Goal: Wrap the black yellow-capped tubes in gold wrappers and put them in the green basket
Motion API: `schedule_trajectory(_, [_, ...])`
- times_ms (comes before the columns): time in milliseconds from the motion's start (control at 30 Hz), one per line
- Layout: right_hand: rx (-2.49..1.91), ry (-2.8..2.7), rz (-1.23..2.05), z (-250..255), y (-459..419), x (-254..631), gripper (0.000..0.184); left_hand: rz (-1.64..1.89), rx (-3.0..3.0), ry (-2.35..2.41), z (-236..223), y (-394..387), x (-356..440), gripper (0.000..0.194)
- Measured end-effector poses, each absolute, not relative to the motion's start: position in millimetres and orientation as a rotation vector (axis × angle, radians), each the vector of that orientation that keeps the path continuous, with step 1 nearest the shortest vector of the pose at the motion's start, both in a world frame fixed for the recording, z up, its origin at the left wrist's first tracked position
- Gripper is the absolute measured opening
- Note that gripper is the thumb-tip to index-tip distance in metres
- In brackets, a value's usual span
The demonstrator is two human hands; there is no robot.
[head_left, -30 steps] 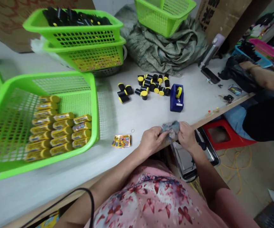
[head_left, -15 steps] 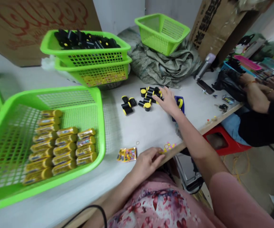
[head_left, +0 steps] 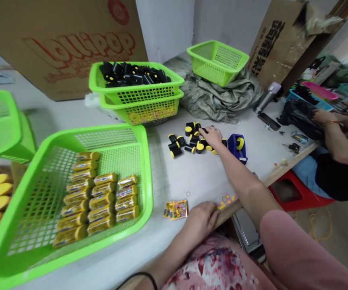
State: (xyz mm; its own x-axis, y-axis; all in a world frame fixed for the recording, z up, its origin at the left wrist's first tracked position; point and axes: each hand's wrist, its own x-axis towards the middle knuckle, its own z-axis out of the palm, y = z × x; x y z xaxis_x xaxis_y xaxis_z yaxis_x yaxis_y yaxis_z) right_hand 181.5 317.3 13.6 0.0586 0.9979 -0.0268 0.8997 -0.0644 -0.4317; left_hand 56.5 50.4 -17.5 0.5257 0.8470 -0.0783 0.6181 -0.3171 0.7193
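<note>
My right hand (head_left: 212, 136) reaches over a loose group of small black canisters (head_left: 194, 140) with yellow caps, fingers stretched out and touching the pile. Whether a canister is between its fingers is hidden. Low at the table's front edge rests my left hand (head_left: 202, 219), its fingers loosely bent and the thumb apart, with nothing visible in it. Beside its fingertips lie small yellow and pink bits (head_left: 228, 198). Shiny printed packets (head_left: 178, 209) are just left of that hand. A blue tape dispenser (head_left: 237, 149) with yellow tape stands right of the canisters.
A large green basket (head_left: 148, 169) at left holds rows of gold-wrapped tubes (head_left: 101, 201). Stacked green baskets (head_left: 150, 94) behind contain more black canisters. Another green basket (head_left: 210, 72) sits on a grey woven sack (head_left: 222, 102). A co-worker's arm (head_left: 337, 133) is at right.
Both hands held a grey-blue cloth; my right hand has let it go and moved out to the canisters. My left hand stays at the table edge. The view has tilted up and left.
</note>
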Motion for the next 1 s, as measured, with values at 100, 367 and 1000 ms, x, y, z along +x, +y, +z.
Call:
schedule_trajectory(100, [-2.005,-1.956,0.467,9,290,170,0.051,0.404,2.062,1.183,-15,51,55,0.024])
schedule_trajectory(367, [-1.815,-2.071,0.354,16,206,175,0.055,0.503,2.038,1.154,-12,52,52,0.026])
schedule_trajectory(1000, [-2.052,-1.464,0.067,7,190,317,0.092,0.537,2.02,1.16,-12,48,51,0.026])
